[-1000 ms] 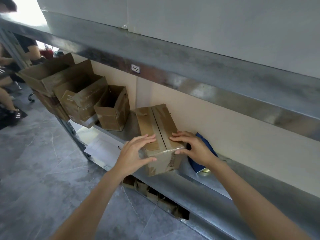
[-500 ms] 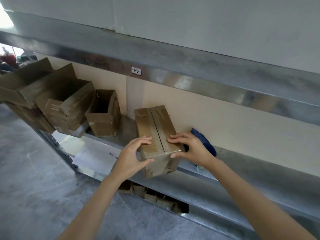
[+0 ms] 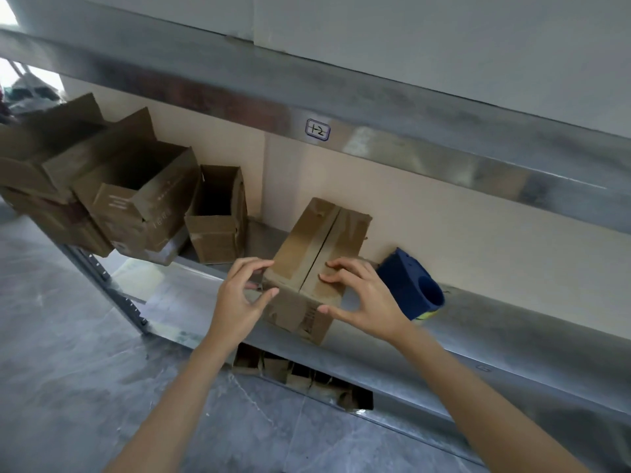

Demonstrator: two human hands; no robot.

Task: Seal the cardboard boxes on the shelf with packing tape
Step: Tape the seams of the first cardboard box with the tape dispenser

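Sitting on the shelf (image 3: pixel 512 322), box (image 3: pixel 317 254): flaps closed, seam running front to back, near end at the shelf's front edge, far end close to the back wall. Left side: a strip of shelf separates it from an open box (image 3: pixel 218 233). Right side: blue dispenser (image 3: pixel 406 285) just beside it. Overhead: beam (image 3: pixel 426 155) well above the flaps. Left hand (image 3: pixel 239 298): fingers curled over the near left corner, thumb on the front face, gripping. Right hand (image 3: pixel 368 302): fingertips on the right flap, thumb on the front face, gripping.
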